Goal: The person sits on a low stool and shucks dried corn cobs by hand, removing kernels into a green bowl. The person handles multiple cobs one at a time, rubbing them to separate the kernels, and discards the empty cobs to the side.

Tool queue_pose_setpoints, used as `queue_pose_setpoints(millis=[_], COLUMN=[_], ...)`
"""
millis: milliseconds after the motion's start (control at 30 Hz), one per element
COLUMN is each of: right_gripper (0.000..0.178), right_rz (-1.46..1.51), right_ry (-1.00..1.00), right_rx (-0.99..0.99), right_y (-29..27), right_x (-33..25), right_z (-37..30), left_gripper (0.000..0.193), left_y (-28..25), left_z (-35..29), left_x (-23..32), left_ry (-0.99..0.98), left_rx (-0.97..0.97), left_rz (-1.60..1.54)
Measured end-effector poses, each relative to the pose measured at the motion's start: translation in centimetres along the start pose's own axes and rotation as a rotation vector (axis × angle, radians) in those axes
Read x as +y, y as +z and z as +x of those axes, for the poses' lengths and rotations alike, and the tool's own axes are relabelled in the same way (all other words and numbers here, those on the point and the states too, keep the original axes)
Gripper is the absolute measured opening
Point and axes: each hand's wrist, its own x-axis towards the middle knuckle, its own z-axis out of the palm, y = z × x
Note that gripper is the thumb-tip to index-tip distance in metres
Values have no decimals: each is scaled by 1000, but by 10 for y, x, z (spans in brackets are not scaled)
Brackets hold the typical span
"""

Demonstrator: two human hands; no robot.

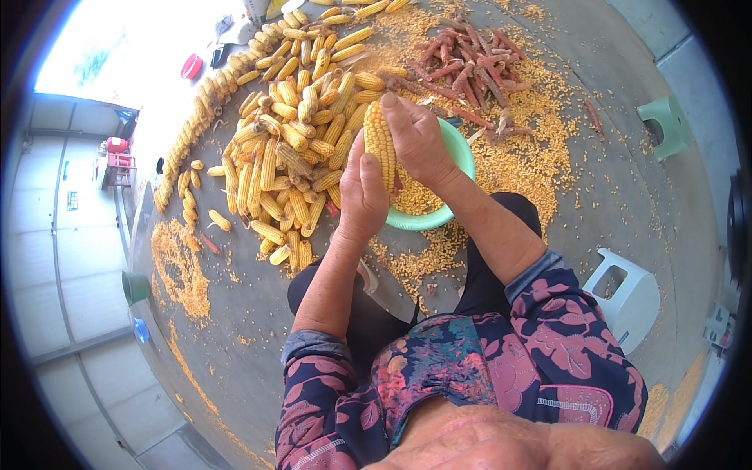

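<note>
Both my hands grip one ear of corn (378, 139), held tilted up above a light green basin (421, 223). My left hand (363, 190) wraps its lower left side, thumb raised along the ear. From the right, my right hand (424, 143) closes on the ear's upper part, its thumb pressed near the tip. Yellow kernels (420, 201) lie in the basin, partly hidden by my hands and forearms. Close by on the left is a large heap of unshelled ears (294, 149). Beyond the basin, to the right, bare reddish cobs (474, 66) are piled.
Loose kernels (540, 164) spread over the grey floor around the basin. A pale stool (630, 305) stands at my right, a green stool (666, 125) farther off. A row of ears (205, 102) curves along the left. A green bucket (135, 287) sits by the left wall.
</note>
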Motion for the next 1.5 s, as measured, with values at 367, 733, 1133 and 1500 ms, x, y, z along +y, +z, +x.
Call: queue_pose_setpoints(millis=[367,733,1133,1500], right_gripper=[40,31,47,48], right_rz=[124,-258,3,-52], right_ry=[25,-463,67,-43], right_rx=[18,110,-27,12], right_y=[-5,-3,3,7], right_x=[0,0,-6,9], right_z=[-3,-2,-4,-2], left_gripper=[58,56,53,50], left_y=[-3,-3,3,-1], left_z=[-2,-4,2,-1], left_x=[0,-10,-6,-2], left_ry=[15,106,5,-11], left_rx=[-51,-11,99,126], left_rz=[-35,103,107,206])
